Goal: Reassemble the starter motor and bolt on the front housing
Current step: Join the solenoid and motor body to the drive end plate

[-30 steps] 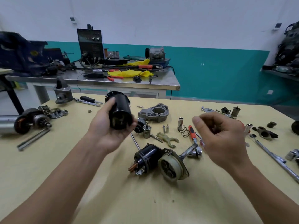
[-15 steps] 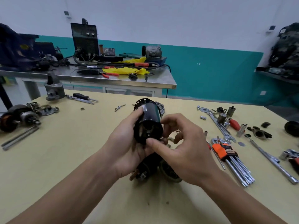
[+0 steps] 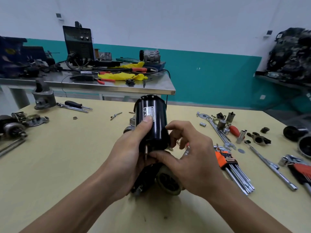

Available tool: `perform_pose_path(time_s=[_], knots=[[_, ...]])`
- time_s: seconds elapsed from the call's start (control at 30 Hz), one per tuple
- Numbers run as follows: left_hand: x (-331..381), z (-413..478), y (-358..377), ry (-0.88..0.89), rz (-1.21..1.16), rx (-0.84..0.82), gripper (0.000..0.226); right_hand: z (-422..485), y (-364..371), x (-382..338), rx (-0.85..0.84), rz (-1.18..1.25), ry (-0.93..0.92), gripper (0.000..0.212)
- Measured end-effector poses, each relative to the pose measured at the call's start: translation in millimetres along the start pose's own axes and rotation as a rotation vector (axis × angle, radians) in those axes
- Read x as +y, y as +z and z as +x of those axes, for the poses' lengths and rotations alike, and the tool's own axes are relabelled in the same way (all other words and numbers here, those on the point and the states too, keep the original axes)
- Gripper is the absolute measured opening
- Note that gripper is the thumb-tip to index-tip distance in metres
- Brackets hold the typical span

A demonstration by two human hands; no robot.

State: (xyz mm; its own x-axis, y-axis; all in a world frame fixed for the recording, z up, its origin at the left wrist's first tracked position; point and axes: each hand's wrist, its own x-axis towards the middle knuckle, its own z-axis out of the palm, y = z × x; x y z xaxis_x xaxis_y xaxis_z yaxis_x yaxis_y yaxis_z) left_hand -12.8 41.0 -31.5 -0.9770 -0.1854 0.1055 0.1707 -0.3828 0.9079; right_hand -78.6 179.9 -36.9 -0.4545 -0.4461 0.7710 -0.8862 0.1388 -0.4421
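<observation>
Far left, at the edge of the table [image 3: 50,165], I note a stripped armature [image 3: 11,127] with loose rods just beside it. Behind it a grey cast housing [image 3: 44,98] stands upright, and a black-handled screwdriver [image 3: 74,103] lies to its right. A steel table [image 3: 117,89] further back carries a dark welder unit [image 3: 78,42] and a yellow cloth [image 3: 121,76].

Centre: the left hand [image 3: 127,162] grips the black motor casing [image 3: 152,121] from its left side, thumb pressed on the white label. It holds the casing roughly upright, raised above the table. A short metal pin shows at the casing's lower edge. The right hand [image 3: 195,165] is also on the casing, with the thumb against the lower rim and the index finger curled onto the right flank. The remaining fingers are bent behind it, and I cannot tell what they touch. Directly beneath both hands the starter sub-assembly [image 3: 168,181] lies on the table, largely hidden by them; its round end faces the camera.

Right: a hex key set [image 3: 226,161] in an orange holder lies just beside the right hand. Beyond it a long combination spanner [image 3: 217,130], several sockets, a red-handled tool [image 3: 234,130] and a long socket bar [image 3: 271,163] lie spread out. Dark round parts [image 3: 294,132] sit at the far right of the table
</observation>
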Motion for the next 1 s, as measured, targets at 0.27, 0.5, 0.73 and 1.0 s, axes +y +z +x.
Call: perform_pose_path(time_s=[0.27, 0.5, 0.73, 1.0], knots=[[-1, 0, -2, 0.007, 0.047, 0.085, 0.058, 6, -20, 2, -0.111, 0.123, 0.143, 0.056], [-9, -7, 3, 0.145, 0.285, -0.375, 0.044, 5, -15, -4, -0.029, 0.837, 0.681, 0.038], [36, 3, -41, -0.007, 1.284, -0.043, 0.051, 18, -56, 13, 0.244, 1.355, 0.805, 0.063], [-4, 6, -30, -0.419, 1.378, -0.079, 0.064, 10, -79, 31, 0.066, 0.771, 0.866, 0.072]])
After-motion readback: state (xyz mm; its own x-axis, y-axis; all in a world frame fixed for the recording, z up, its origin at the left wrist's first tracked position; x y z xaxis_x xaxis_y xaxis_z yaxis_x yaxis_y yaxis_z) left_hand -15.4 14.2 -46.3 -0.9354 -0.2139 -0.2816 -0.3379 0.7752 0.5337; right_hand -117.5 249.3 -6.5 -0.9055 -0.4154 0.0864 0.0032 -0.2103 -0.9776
